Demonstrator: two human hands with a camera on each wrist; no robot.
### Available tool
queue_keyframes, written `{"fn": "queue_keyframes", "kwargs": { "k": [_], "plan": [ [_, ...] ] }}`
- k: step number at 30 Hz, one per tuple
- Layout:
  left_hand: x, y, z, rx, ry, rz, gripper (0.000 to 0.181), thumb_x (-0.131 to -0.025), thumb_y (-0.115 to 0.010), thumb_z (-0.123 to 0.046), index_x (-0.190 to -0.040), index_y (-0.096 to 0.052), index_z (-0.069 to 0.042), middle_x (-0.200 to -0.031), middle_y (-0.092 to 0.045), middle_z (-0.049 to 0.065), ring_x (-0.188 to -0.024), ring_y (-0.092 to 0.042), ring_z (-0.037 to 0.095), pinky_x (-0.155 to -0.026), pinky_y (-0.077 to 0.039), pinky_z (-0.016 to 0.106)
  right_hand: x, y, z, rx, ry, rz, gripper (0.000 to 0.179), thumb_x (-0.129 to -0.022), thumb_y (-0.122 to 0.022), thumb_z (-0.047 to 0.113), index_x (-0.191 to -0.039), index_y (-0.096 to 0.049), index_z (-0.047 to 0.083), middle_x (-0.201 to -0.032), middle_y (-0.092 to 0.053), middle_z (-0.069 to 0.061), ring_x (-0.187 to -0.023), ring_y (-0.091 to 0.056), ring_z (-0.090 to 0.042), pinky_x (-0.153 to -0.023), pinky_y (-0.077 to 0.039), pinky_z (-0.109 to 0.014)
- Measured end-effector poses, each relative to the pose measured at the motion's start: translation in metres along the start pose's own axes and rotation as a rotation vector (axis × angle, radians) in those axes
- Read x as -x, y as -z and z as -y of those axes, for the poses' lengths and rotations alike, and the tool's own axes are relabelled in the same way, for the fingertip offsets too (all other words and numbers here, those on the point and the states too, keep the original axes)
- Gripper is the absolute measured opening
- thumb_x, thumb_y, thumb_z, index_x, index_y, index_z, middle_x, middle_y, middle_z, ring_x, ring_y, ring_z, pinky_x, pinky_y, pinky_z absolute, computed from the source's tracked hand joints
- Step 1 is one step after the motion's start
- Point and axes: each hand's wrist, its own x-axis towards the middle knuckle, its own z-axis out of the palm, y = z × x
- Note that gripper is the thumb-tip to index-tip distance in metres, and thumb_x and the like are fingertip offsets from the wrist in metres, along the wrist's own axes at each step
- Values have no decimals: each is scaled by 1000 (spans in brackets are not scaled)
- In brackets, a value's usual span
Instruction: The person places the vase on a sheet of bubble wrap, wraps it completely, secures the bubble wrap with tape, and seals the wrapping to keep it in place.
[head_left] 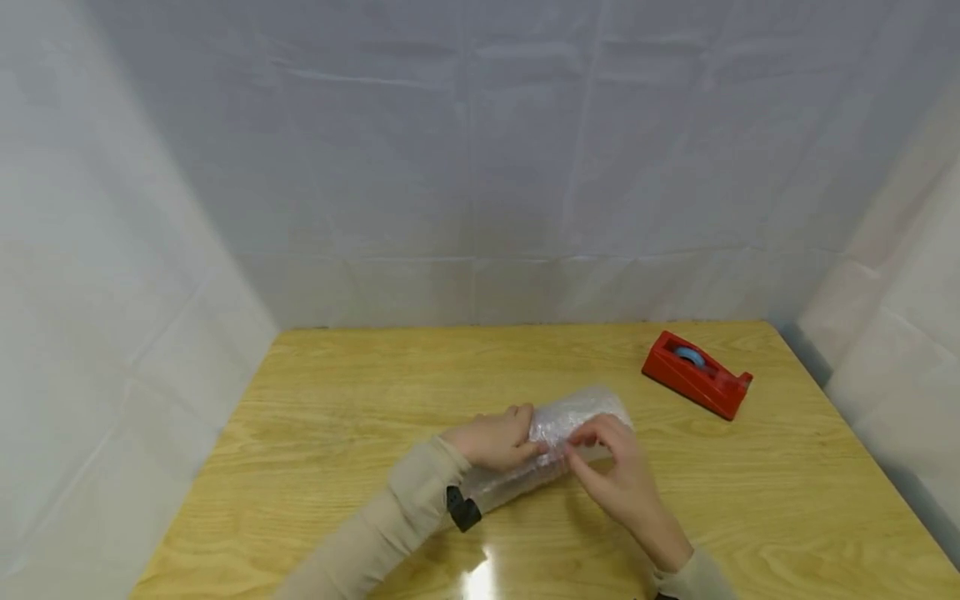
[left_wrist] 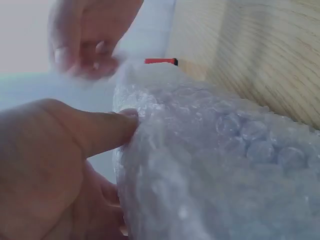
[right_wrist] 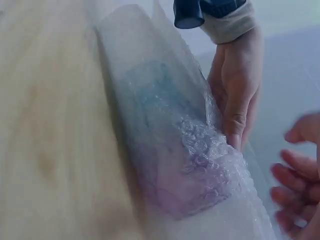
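Observation:
A long roll of clear bubble wrap (head_left: 566, 421) lies slantwise on the table, loosely cylindrical. Through its layers, bluish and pinkish colours of something inside (right_wrist: 175, 185) show in the right wrist view. My left hand (head_left: 495, 437) holds the roll from above; its thumb (left_wrist: 107, 131) presses on the wrap and the other fingers bend down the far side. Close over the roll's right part is my right hand (head_left: 615, 471), blurred, its thumb and fingers bent loosely towards the wrap. In the right wrist view its fingers (right_wrist: 295, 185) are spread apart beside the roll, with nothing visible between them.
A red tape dispenser (head_left: 693, 379) with a blue-cored tape roll (head_left: 688, 357) stands at the back right of the wooden table (head_left: 337, 392). Pale sheeting (head_left: 480, 167) hangs behind the table and along both sides.

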Motion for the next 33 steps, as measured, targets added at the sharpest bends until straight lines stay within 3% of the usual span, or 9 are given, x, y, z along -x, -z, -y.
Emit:
{"fn": "queue_keyframes", "kwargs": {
  "k": [2, 4, 6, 8, 15, 19, 25, 29, 33],
  "plan": [
    [0, 1, 1, 16, 8, 8, 70, -103, -43, -48, -150, -28, 3, -142, -47, 28, -125, -54, 39, -101, -46, 48, 8, 1, 0, -95, -123, -8, 16, -83, -75, 2, -73, -68, 10, -68, -63, 3, -60, -55, -7, -55, -45, -23],
    [-1, 2, 1, 40, 10, 13, 72, -104, -42, -48, -153, -23, 2, -147, -42, 29, -130, -49, 40, -105, -42, 46, 15, -1, -2, -143, -314, 49, 25, -90, -72, 9, -65, -67, 10, -58, -60, 3, -50, -51, -3, -47, -43, -21],
    [-2, 3, 2, 63, 9, 16, 73, -104, -42, -47, -154, -20, 1, -148, -40, 29, -132, -46, 40, -108, -39, 45, 21, -5, -5, -179, -506, 119, 29, -93, -71, 19, -66, -69, 7, -58, -61, -1, -50, -52, -5, -47, -44, -22],
    [-3, 5, 4, 84, 4, 22, 73, -104, -42, -46, -154, -20, 2, -147, -42, 29, -132, -47, 39, -109, -38, 43, 27, -14, -10, -217, -648, 148, 31, -92, -71, 26, -71, -70, 3, -62, -63, -4, -53, -56, -9, -50, -47, -23],
    [-8, 7, 8, 139, -21, 36, 70, -102, -47, -47, -146, -31, 5, -128, -58, 28, -113, -62, 33, -96, -49, 39, 32, -31, -19, -494, -925, 63, 37, -93, -70, 29, -86, -67, -7, -75, -70, -16, -65, -69, -23, -58, -58, -33],
    [-9, 6, 7, 124, -24, 26, 66, -101, -50, -49, -142, -37, 2, -121, -62, 25, -107, -64, 32, -90, -51, 39, 29, -33, -21, -609, -985, 21, 32, -93, -69, 26, -84, -65, -4, -77, -71, -16, -68, -71, -22, -62, -59, -35],
    [-10, 7, 7, 115, -8, -4, 69, -98, -54, -51, -140, -37, 1, -121, -61, 27, -108, -64, 35, -92, -50, 40, 25, -36, -23, -676, -988, 3, 25, -93, -70, 21, -80, -62, 1, -76, -70, -14, -68, -70, -21, -63, -59, -34],
    [-11, 8, 11, 182, -6, -26, 71, -95, -60, -51, -137, -38, 2, -115, -64, 24, -101, -66, 30, -88, -52, 35, 23, -43, -26, -703, -951, -80, 22, -92, -69, 13, -75, -59, 3, -78, -65, -8, -70, -68, -18, -67, -58, -32],
    [-15, 8, 18, 274, 19, -38, 80, -91, -65, -53, -139, -36, 4, -110, -63, 20, -96, -65, 25, -83, -52, 32, 24, -52, -29, -679, -856, -150, 21, -94, -66, 8, -77, -56, 1, -79, -59, -5, -72, -64, -12, -67, -58, -29]
  ]
}}
